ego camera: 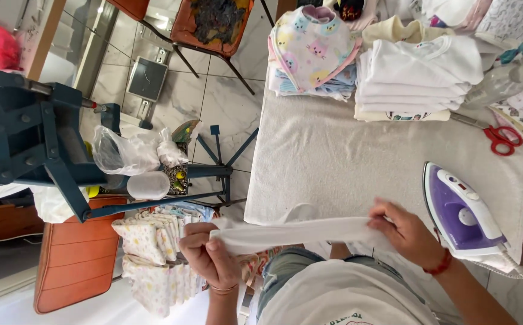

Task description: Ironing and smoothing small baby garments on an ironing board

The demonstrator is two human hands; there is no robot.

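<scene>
White cloth [300,233] pinched taut between left hand [210,253] and right hand [407,233].

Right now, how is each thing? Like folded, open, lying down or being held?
White cloth: stretched flat between both hands.
Left hand: gripping one end of the cloth.
Right hand: pinching the other end.
Purple iron: lying soleplate-down on the table.
Red scissors: lying closed.
White garments: folded and stacked.
Patterned bibs: piled up.
Plastic bag: crumpled.
</scene>
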